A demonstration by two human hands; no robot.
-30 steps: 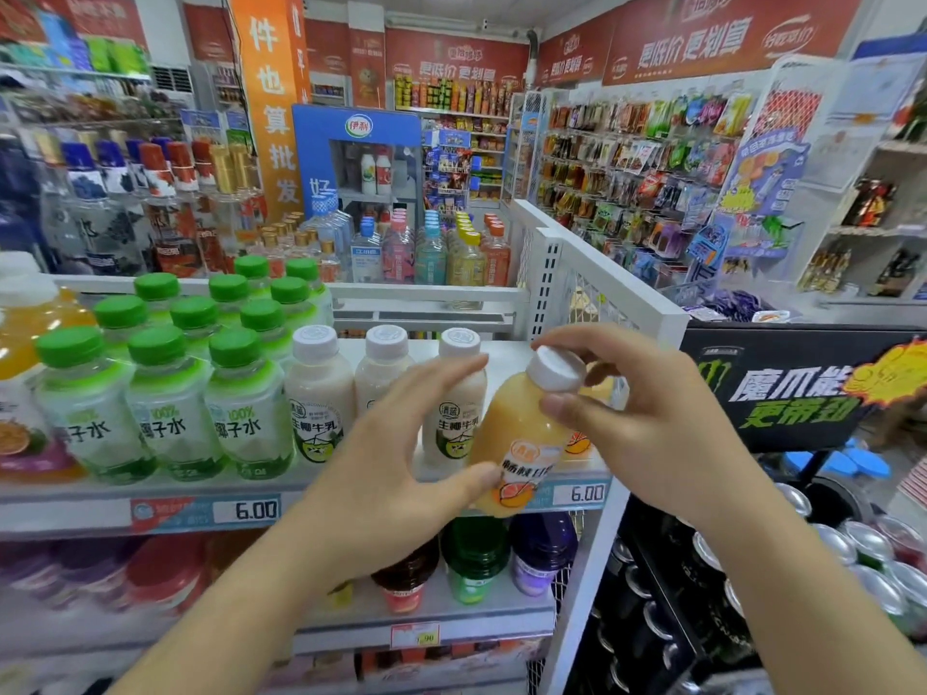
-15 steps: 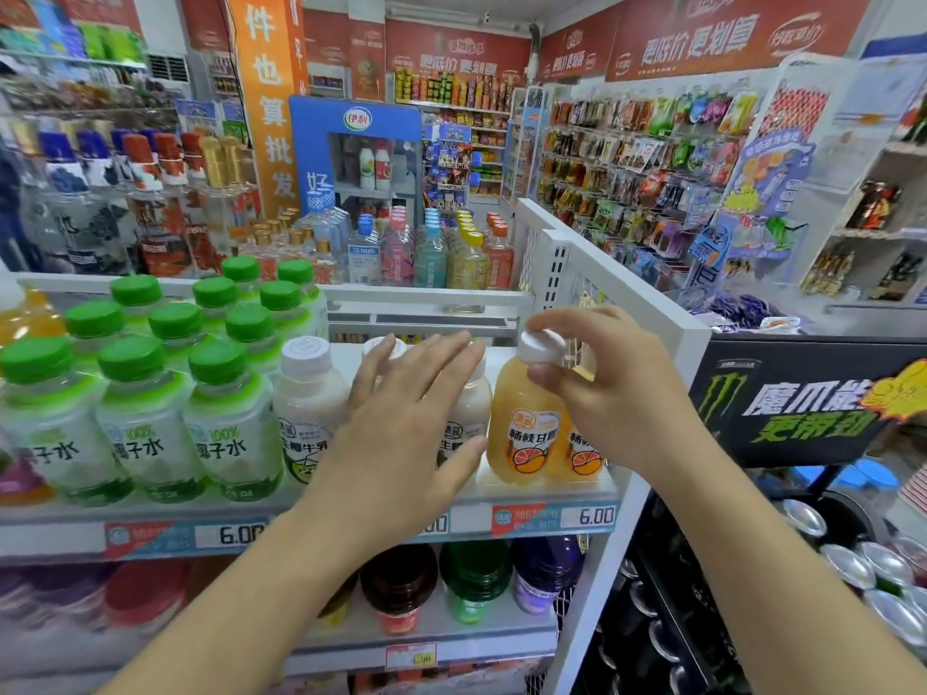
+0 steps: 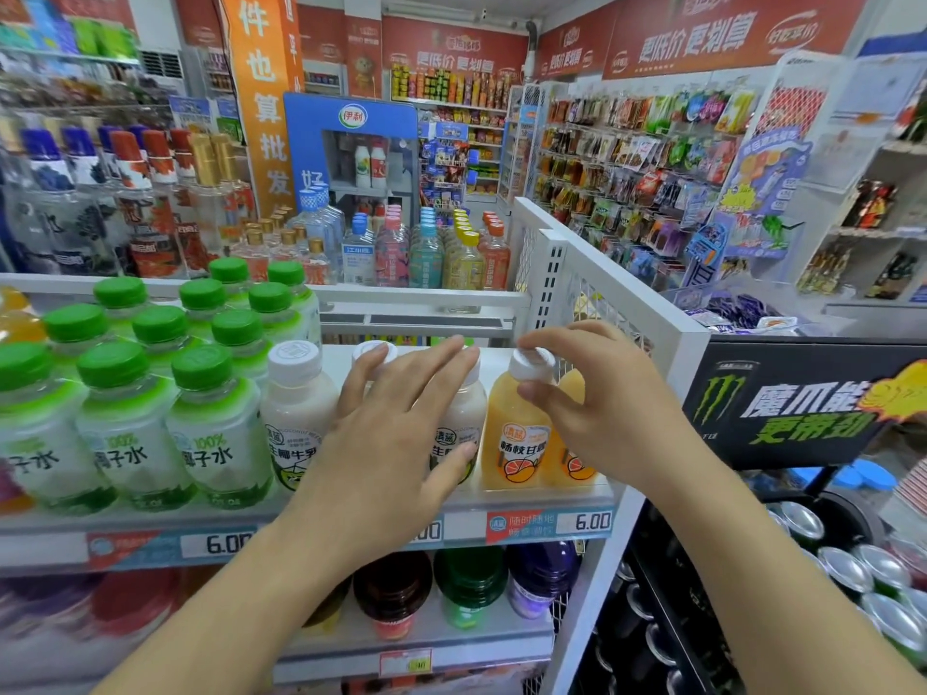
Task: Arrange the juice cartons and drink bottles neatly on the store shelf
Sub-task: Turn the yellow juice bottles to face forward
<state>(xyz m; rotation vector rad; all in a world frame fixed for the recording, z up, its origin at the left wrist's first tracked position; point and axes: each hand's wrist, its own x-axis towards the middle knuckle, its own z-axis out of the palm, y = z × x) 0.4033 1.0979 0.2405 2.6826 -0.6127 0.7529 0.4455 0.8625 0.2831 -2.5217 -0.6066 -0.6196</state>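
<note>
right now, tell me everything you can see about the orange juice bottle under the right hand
The orange juice bottle is clear plastic by its look, full of cloudy orange drink, with a white ribbed screw cap and a label showing an orange slice. It stands upright at the front edge of the white shelf, above a 6.00 price tag. The right hand pinches its cap with curled fingers. A milky white bottle stands beside it.

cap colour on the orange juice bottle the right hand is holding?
White, on the orange juice bottle the right hand pinches; head view shows it.
</note>
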